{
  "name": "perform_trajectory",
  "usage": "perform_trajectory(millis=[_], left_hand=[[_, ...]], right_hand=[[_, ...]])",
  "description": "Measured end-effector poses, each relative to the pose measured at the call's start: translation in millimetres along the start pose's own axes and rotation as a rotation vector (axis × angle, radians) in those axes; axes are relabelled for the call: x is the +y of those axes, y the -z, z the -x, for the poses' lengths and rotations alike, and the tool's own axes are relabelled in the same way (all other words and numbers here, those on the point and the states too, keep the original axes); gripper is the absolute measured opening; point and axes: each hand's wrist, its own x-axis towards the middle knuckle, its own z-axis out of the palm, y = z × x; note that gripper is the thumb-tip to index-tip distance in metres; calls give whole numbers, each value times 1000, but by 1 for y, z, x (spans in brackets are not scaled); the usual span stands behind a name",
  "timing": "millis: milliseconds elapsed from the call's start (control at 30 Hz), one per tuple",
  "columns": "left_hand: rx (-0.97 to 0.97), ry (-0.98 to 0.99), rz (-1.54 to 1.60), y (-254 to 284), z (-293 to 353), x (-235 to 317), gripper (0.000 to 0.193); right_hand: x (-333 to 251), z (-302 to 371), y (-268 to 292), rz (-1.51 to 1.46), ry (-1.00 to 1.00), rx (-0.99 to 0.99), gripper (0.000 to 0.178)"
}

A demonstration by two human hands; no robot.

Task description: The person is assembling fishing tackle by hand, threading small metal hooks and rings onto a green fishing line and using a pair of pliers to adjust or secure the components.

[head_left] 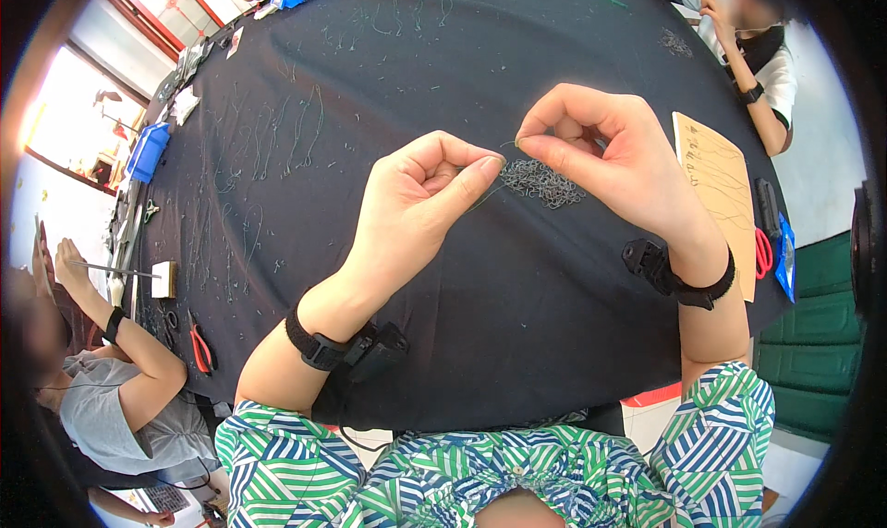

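Observation:
My left hand [402,200] is closed in a pinch, thumb against forefinger, over the middle of the black cloth. A thin greenish thread [482,198] trails from its fingertips. My right hand [614,154] pinches too, its fingertips a little apart from the left ones and slightly higher. A fine stretch of the thread shows between both hands. Behind and just below the fingertips lies a heap of small dark wire pieces [547,186], perhaps hooks. Whether such a piece sits in either pinch is too small to tell.
Black cloth [443,325] covers the table, with rows of threads [296,131] at left. A tan board [711,172], red-handled scissors [763,253] and a blue packet [785,260] lie right; red-handled pliers [200,349] and a blue bin [148,152] left. Other people sit at both sides.

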Motion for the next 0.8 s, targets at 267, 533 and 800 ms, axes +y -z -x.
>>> perform_trajectory(millis=[267, 533, 800], left_hand=[[15, -68, 42, -4, 0, -2, 14], [-22, -19, 55, -2, 1, -1, 12], [-2, -29, 15, -3, 1, -4, 11]], right_hand=[[0, -1, 0, -64, -1, -49, 12], [3, 0, -3, -13, 0, -42, 9], [-1, -1, 0, 106, 58, -51, 7]])
